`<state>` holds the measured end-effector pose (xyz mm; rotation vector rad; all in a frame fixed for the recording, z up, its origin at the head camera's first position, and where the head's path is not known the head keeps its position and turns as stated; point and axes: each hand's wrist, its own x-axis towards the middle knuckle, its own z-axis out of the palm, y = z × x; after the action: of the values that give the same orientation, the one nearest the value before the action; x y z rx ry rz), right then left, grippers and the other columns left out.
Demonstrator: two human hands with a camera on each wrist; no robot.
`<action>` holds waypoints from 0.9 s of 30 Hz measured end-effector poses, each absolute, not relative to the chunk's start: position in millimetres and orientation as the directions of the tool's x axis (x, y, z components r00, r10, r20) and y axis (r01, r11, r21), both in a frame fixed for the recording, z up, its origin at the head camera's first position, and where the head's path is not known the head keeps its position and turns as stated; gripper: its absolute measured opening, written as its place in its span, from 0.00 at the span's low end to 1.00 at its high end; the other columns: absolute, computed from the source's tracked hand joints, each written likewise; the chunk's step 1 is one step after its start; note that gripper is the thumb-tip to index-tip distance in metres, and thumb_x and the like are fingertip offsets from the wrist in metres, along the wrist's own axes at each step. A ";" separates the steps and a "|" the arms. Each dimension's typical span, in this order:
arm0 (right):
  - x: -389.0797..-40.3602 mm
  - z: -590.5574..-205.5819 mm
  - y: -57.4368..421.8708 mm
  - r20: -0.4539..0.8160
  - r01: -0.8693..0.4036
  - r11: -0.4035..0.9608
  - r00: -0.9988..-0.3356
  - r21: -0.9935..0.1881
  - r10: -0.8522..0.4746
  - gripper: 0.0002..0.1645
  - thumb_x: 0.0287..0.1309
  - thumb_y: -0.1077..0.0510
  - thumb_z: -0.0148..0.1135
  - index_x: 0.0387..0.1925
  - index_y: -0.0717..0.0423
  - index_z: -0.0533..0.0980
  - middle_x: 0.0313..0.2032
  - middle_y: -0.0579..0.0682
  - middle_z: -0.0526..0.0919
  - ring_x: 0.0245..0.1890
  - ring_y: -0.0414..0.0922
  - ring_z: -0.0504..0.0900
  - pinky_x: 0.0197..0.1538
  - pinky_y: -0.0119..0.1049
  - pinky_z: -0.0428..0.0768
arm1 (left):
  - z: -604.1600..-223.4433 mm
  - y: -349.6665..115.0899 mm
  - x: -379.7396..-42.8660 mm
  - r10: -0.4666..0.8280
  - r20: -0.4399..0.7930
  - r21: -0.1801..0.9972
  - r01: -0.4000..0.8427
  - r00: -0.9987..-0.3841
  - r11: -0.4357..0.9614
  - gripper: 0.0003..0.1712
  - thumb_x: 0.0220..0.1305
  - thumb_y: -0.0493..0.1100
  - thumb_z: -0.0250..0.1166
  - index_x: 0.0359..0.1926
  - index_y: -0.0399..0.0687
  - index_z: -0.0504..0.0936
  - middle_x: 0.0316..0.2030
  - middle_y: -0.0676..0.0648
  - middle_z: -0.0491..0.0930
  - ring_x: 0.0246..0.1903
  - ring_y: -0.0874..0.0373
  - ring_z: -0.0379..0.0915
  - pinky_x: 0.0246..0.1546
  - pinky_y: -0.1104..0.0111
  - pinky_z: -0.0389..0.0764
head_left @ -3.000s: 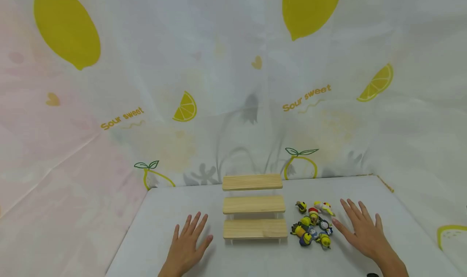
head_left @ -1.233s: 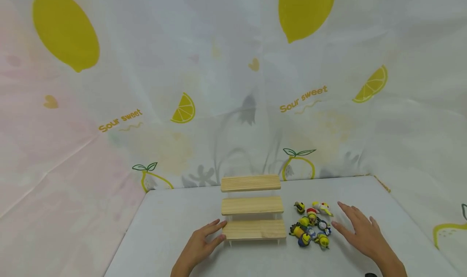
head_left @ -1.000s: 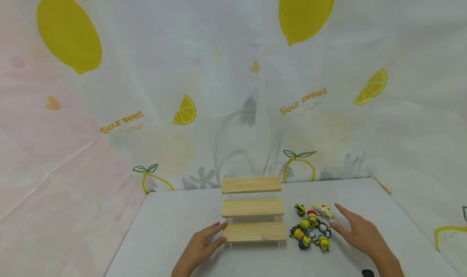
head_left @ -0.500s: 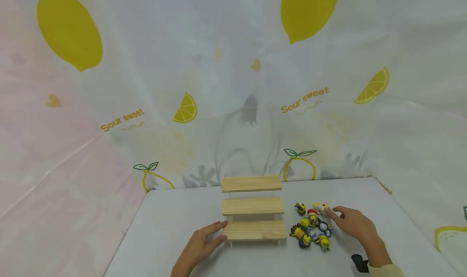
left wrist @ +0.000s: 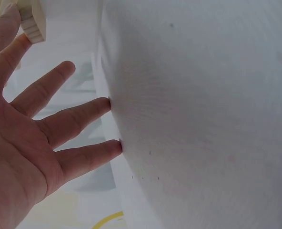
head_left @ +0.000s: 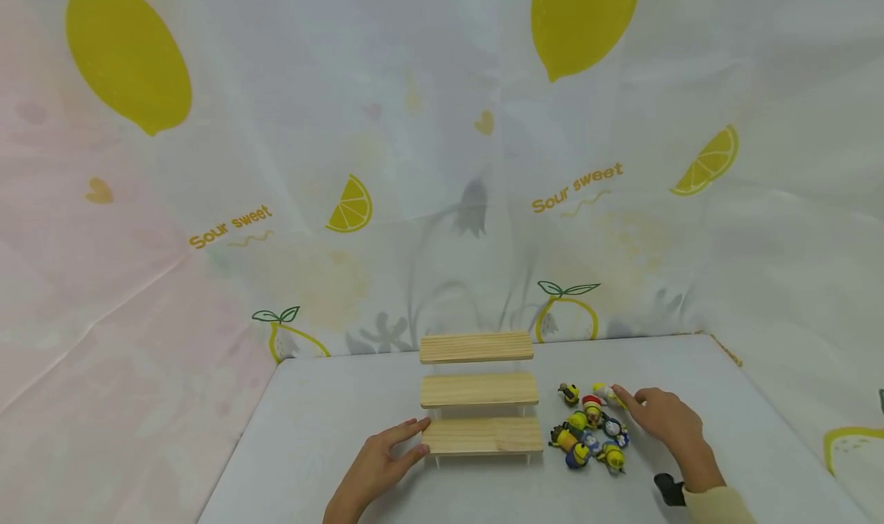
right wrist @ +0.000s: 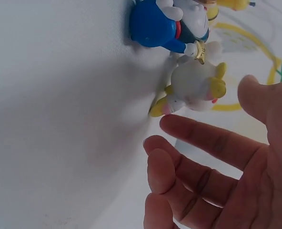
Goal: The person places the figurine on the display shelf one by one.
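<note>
My left hand (head_left: 374, 463) is at the left end of the lowest board of a three-step wooden display stand (head_left: 479, 435). In the left wrist view, thumb and index finger hold that board's end (left wrist: 35, 23), and the other fingers spread out straight. My right hand (head_left: 668, 418) reaches over the far right of a pile of small figurines. Nearest to it is a white figurine (right wrist: 191, 86) with yellow feet; in the right wrist view it lies between the parted thumb and index finger, the index fingertip close to one foot. A blue and white figurine (right wrist: 153, 24) lies beside it.
Several more figurines, among them a yellow one (head_left: 613, 455) and one with a red top (head_left: 592, 405), lie right of the stand on a white table (head_left: 331, 401). Lemon-printed cloth (head_left: 442, 163) hangs behind. A black object (head_left: 668, 489) shows by the right wrist.
My left hand has moved right, from the bare table to the stand's end. The right hand has moved left and its fingers have lowered toward the white figurine. Stand and figurines stay in place.
</note>
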<state>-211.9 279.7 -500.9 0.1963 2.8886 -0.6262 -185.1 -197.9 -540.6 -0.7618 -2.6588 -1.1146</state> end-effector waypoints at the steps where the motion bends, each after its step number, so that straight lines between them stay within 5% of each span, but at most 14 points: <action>1: -212.2 -500.6 279.4 -0.206 0.170 0.901 -0.974 -0.400 0.092 0.51 0.66 0.25 0.43 0.44 0.74 0.77 0.38 0.67 0.82 0.34 0.57 0.81 0.33 0.50 0.80 | -540.4 -197.8 -185.2 0.395 0.334 0.622 0.515 -0.856 0.590 0.28 0.67 0.56 0.64 0.61 0.46 0.80 0.58 0.52 0.79 0.56 0.48 0.76 0.54 0.49 0.78; 10: -211.3 -500.1 276.7 -0.238 0.192 0.892 -0.966 -0.409 0.099 0.43 0.67 0.32 0.51 0.40 0.73 0.77 0.31 0.58 0.81 0.28 0.49 0.77 0.30 0.45 0.78 | -537.4 -197.6 -183.2 0.390 0.302 0.639 0.489 -0.870 0.594 0.28 0.67 0.57 0.63 0.62 0.48 0.79 0.58 0.54 0.78 0.57 0.48 0.76 0.55 0.49 0.77; 21: -208.7 -510.8 278.0 -0.201 0.152 0.897 -0.977 -0.416 0.072 0.41 0.58 0.32 0.63 0.45 0.70 0.78 0.43 0.70 0.79 0.43 0.63 0.78 0.41 0.57 0.80 | -538.0 -197.7 -185.3 0.400 0.314 0.631 0.504 -0.861 0.590 0.28 0.67 0.56 0.63 0.62 0.46 0.79 0.58 0.54 0.79 0.57 0.48 0.76 0.56 0.50 0.77; 27: -209.3 -520.5 281.1 -0.158 0.110 0.910 -0.986 -0.401 0.049 0.43 0.56 0.33 0.66 0.53 0.69 0.77 0.40 0.66 0.75 0.38 0.56 0.76 0.40 0.56 0.80 | -539.0 -197.9 -184.9 0.393 0.323 0.632 0.505 -0.861 0.588 0.27 0.67 0.55 0.64 0.62 0.47 0.79 0.58 0.55 0.78 0.57 0.49 0.76 0.55 0.50 0.78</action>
<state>-209.3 281.1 -520.5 0.1227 2.9281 -0.6273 -184.9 -197.9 -539.0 -0.7582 -2.6644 -1.1312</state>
